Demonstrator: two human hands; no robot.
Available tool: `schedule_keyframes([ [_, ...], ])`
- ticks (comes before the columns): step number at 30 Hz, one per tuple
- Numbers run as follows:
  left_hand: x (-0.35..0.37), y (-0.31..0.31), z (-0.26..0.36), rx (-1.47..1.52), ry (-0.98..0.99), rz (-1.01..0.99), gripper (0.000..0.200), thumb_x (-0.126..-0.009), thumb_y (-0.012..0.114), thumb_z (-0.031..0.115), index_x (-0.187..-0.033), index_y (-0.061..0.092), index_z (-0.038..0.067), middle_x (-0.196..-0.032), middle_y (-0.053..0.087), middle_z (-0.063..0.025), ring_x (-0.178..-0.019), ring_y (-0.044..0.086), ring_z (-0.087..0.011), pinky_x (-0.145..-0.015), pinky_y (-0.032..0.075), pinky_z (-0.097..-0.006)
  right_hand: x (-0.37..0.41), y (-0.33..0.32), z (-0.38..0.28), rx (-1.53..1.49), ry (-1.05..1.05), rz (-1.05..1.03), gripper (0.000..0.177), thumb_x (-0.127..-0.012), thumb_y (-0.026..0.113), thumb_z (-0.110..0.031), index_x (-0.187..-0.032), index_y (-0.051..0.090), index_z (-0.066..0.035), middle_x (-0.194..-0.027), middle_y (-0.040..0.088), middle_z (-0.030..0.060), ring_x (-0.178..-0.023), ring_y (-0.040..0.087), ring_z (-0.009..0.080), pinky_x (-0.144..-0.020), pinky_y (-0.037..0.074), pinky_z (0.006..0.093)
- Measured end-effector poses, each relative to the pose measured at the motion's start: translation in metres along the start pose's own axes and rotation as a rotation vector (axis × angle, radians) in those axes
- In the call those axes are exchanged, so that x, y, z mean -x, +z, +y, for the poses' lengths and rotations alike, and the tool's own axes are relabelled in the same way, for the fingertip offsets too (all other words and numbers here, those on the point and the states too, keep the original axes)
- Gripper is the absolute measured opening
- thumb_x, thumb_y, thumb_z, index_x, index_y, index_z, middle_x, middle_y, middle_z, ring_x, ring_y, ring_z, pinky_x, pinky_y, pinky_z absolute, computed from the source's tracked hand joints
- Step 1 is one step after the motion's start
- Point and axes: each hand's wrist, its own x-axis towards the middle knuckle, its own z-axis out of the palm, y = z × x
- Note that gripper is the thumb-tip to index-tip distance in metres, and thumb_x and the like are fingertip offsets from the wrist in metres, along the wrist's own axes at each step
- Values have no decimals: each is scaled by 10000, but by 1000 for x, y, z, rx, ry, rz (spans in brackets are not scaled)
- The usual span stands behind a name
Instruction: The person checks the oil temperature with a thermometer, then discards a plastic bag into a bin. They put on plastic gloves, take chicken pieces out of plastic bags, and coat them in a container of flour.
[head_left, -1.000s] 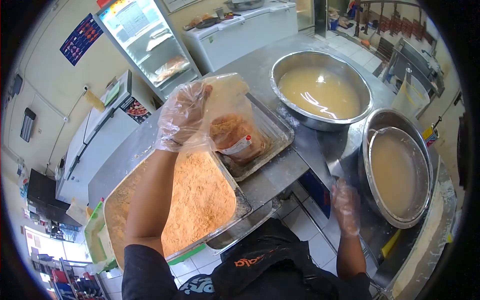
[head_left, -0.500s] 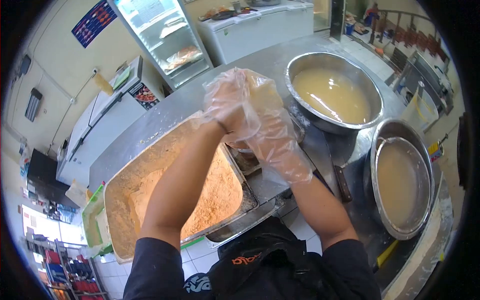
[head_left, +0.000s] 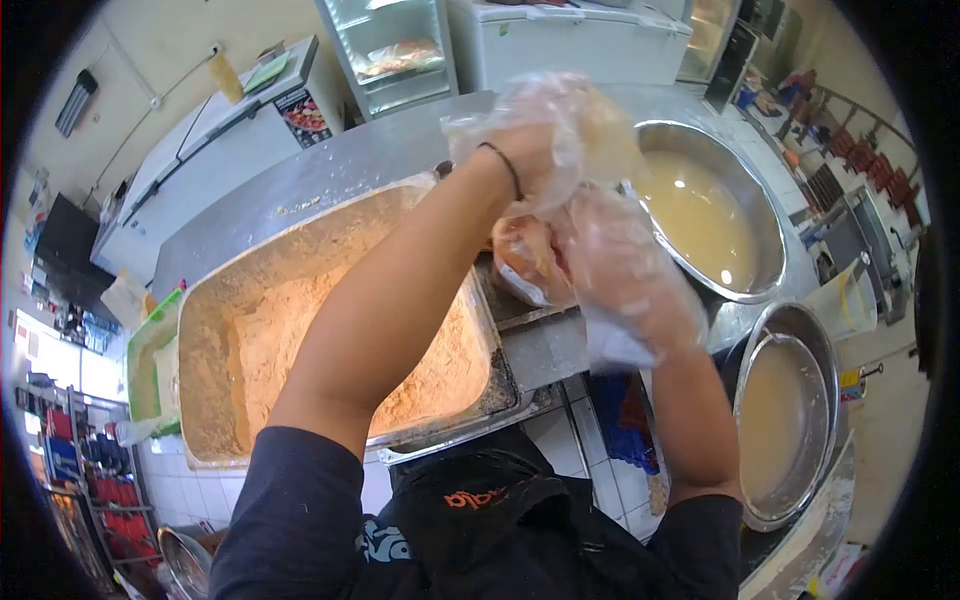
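Both of my hands are inside loose, clear plastic gloves. My left hand (head_left: 560, 125), with a dark band at the wrist, is raised over the far part of the steel table, near the rim of a large bowl. Crumpled plastic and blur hide its fingers. My right hand (head_left: 625, 265) is lower and closer to me, smeared by motion. Just left of it is a container of pinkish raw meat (head_left: 530, 258), partly covered by the hand. I cannot make out whether the fingers touch the meat.
A deep tray (head_left: 215, 420) of orange-tinted flour lies beneath my left forearm. Steel bowls of cloudy yellowish liquid stand to the right, a far bowl (head_left: 775, 285) and a nearer bowl (head_left: 745, 450). A green-rimmed tub (head_left: 150, 365) is at the far left. White freezers (head_left: 570, 50) line the back.
My hands were together over the table and are now apart. The left has moved up and right, the right down and right. The meat shows more clearly, and the view has shifted.
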Motion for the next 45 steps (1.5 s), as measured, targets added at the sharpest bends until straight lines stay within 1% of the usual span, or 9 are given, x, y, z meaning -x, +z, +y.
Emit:
schedule_keyframes([
  [3,1,-39,6,144,7,-227,231,-647,536,148,-858,575,63,-852,578,-100,-849,540,-196,-730,423,-300,-35,23,6,-567,-248,207,79,-702,513,-116,-727,523,-42,-661,523,46,-635,519,138,-538,414,267],
  [6,20,0,-11,398,33,-64,325,-712,548,107,-1024,494,35,-937,545,-63,-895,525,-145,-721,448,-241,-60,32,-20,71,-534,316,71,-715,516,-123,-752,526,-63,-653,533,50,-635,524,179,-547,422,285],
  [10,43,43,-42,1240,-411,159,263,-785,455,71,-1045,486,44,-868,541,-46,-816,519,-130,-716,438,-234,-56,-8,-41,-1051,162,-11,156,-767,502,-191,-829,526,-49,-740,526,128,-673,528,255,-612,435,358],
  [12,54,36,-55,1230,-566,114,258,-804,429,71,-1056,483,53,-860,542,-43,-804,518,-129,-712,434,-229,-57,-17,-35,-945,180,88,138,-778,497,-169,-830,523,-44,-760,529,124,-667,524,248,-610,441,334],
  [14,52,16,-63,522,-375,-14,255,-806,430,79,-1053,491,63,-874,550,-46,-810,524,-139,-702,434,-231,-54,-20,-27,-786,193,173,90,-786,466,-95,-834,510,-33,-754,523,98,-646,519,212,-618,448,284],
  [19,68,-22,-79,714,-358,-132,257,-792,451,109,-1037,502,51,-930,566,-90,-830,534,-185,-733,432,-249,-43,-56,-14,-1920,924,482,78,-788,494,-130,-858,505,-99,-771,524,51,-611,528,173,-576,447,312],
  [24,88,6,-94,1262,-386,92,269,-783,457,144,-1028,516,50,-951,565,-126,-836,538,-184,-736,435,-259,5,-99,-56,-1892,1016,457,111,-783,501,-135,-879,502,-79,-793,520,63,-649,522,167,-603,439,301],
  [39,89,1,-91,973,-192,76,283,-768,456,198,-999,531,52,-935,570,-136,-836,544,-221,-741,430,-289,-44,-130,-129,-1739,445,21,220,-768,523,-150,-943,490,-20,-858,509,100,-763,503,150,-685,415,270],
  [45,77,2,-70,876,-113,87,292,-762,456,219,-988,537,52,-928,572,-140,-835,546,-236,-742,428,-302,-69,-96,-73,-1273,1081,133,135,-775,499,-106,-880,536,-29,-738,539,117,-680,515,126,-615,426,251],
])
